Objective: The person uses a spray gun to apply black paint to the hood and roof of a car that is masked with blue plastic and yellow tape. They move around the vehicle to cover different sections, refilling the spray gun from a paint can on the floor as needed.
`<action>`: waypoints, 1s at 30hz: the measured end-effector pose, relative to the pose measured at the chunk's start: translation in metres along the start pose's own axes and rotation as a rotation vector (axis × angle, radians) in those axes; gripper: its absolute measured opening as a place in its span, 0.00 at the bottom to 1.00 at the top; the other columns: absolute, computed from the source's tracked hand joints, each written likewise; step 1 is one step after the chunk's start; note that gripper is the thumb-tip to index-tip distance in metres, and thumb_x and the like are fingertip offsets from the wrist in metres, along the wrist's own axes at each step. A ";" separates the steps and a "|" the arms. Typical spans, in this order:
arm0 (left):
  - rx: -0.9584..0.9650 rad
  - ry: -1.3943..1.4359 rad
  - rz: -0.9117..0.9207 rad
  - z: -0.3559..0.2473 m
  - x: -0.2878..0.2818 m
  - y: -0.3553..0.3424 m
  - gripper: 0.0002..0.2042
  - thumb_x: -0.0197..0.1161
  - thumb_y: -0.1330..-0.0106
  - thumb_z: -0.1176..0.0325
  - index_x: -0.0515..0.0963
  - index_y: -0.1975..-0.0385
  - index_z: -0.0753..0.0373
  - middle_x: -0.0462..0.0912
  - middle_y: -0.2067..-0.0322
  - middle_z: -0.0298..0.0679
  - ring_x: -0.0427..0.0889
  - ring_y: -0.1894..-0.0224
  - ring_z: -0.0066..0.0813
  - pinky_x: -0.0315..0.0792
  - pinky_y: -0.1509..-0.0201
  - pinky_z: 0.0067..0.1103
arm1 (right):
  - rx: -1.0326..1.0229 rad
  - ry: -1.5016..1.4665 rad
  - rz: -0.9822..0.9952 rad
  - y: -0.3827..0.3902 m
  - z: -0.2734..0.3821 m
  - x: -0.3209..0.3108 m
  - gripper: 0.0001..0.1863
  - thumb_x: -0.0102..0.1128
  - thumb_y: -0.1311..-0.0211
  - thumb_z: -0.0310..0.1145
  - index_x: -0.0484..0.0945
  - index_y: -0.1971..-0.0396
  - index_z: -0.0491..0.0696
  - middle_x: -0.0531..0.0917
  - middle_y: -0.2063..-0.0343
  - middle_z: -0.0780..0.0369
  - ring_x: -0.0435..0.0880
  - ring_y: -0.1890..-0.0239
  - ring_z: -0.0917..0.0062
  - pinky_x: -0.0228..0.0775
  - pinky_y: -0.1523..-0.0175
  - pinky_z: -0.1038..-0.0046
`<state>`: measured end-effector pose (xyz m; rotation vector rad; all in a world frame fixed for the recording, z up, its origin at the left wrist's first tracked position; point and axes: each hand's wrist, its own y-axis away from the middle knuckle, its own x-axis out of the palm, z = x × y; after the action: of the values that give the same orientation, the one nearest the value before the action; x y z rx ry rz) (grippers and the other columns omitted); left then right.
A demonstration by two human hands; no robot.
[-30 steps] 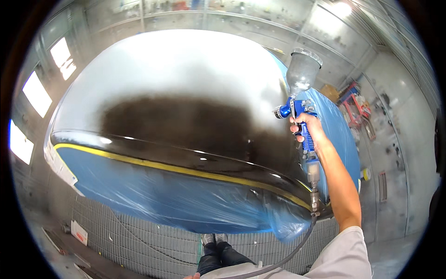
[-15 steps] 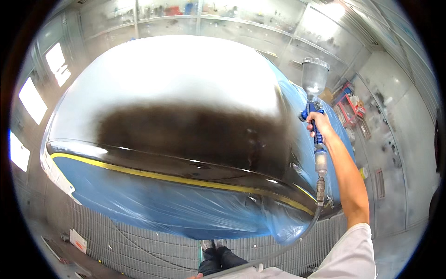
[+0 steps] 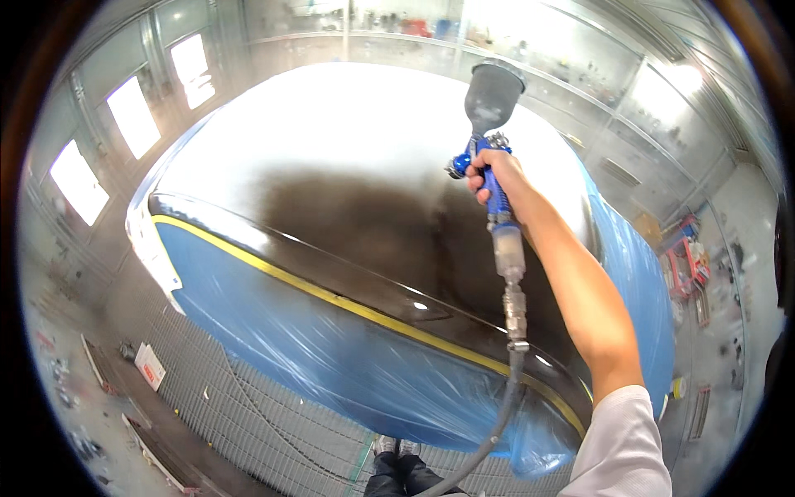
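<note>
My right hand is closed around the blue handle of a spray gun, held above the right half of a large curved car panel. A dark grey cup sits on top of the gun, and a grey air hose hangs from the handle's lower end. The panel is pale, with a soft-edged dark painted patch across its near part. Yellow tape runs along its near edge, with blue masking film draped below. My left hand is out of view.
Under the car lies a floor grating, with my shoes at its near side. A white carton stands on the left. Red shelving is by the right wall, and bright windows line the left wall.
My right hand has carried the spray gun left, from beside the panel's right edge to over it. The view has turned, and a bit of my left hand at the lower edge has gone out of view.
</note>
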<state>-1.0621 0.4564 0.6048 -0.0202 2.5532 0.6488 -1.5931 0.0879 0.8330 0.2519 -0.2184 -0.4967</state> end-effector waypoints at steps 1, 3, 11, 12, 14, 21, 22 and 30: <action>0.013 -0.006 -0.035 0.008 0.001 0.002 0.10 0.57 0.37 0.73 0.76 0.78 0.72 0.62 0.84 0.24 0.60 0.77 0.15 0.57 0.79 0.23 | -0.019 -0.015 0.010 -0.012 0.000 0.015 0.06 0.51 0.51 0.27 0.69 0.79 0.41 0.73 0.83 0.60 0.71 0.86 0.80 0.63 0.86 0.79; -0.011 0.066 -0.114 0.005 0.003 0.003 0.13 0.58 0.36 0.72 0.73 0.82 0.71 0.60 0.85 0.23 0.58 0.78 0.15 0.55 0.79 0.22 | 0.001 -0.066 0.114 -0.039 -0.003 0.048 0.06 0.52 0.48 0.29 0.69 0.78 0.43 0.72 0.81 0.62 0.70 0.83 0.83 0.63 0.85 0.82; 0.043 0.116 -0.273 0.009 0.016 0.006 0.07 0.58 0.38 0.72 0.72 0.76 0.67 0.69 0.79 0.33 0.66 0.76 0.20 0.59 0.74 0.23 | -0.051 -0.343 0.459 -0.083 -0.014 0.167 0.07 0.54 0.49 0.30 0.70 0.77 0.42 0.74 0.82 0.61 0.74 0.82 0.78 0.63 0.85 0.77; 0.035 0.108 -0.243 0.012 0.016 0.008 0.06 0.58 0.38 0.72 0.73 0.74 0.67 0.70 0.77 0.34 0.67 0.74 0.20 0.60 0.73 0.23 | -0.034 -0.309 0.404 -0.084 -0.016 0.169 0.07 0.54 0.49 0.30 0.71 0.76 0.42 0.75 0.80 0.60 0.75 0.82 0.77 0.65 0.86 0.76; 0.030 0.093 -0.157 0.022 0.015 0.003 0.05 0.58 0.38 0.72 0.73 0.71 0.68 0.72 0.74 0.36 0.69 0.72 0.22 0.63 0.70 0.23 | -0.090 -0.144 0.291 -0.094 -0.015 0.146 0.07 0.55 0.50 0.31 0.71 0.77 0.42 0.75 0.81 0.60 0.75 0.83 0.77 0.65 0.86 0.75; 0.106 0.064 0.002 0.081 0.018 0.012 0.11 0.56 0.38 0.72 0.70 0.57 0.69 0.76 0.64 0.46 0.74 0.65 0.28 0.70 0.59 0.25 | -0.051 0.071 0.018 -0.040 0.007 0.027 0.06 0.54 0.51 0.28 0.71 0.82 0.42 0.74 0.85 0.60 0.74 0.86 0.77 0.66 0.86 0.76; 0.154 0.048 0.052 0.087 0.022 0.006 0.13 0.55 0.37 0.72 0.68 0.55 0.70 0.76 0.62 0.48 0.75 0.64 0.30 0.70 0.57 0.26 | -0.052 0.085 -0.012 -0.034 0.009 0.000 0.07 0.54 0.50 0.29 0.71 0.81 0.43 0.74 0.84 0.61 0.75 0.85 0.79 0.66 0.86 0.77; 0.276 -0.270 0.418 0.017 0.024 -0.021 0.12 0.62 0.37 0.63 0.73 0.69 0.66 0.74 0.76 0.51 0.72 0.75 0.32 0.69 0.69 0.30 | -0.026 0.083 -0.222 0.034 0.010 -0.153 0.05 0.54 0.49 0.28 0.71 0.79 0.43 0.73 0.83 0.62 0.73 0.84 0.80 0.62 0.87 0.77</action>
<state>-1.0721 0.4476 0.5712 0.6638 2.3707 0.4047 -1.7122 0.1908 0.8303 0.2724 -0.1032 -0.7074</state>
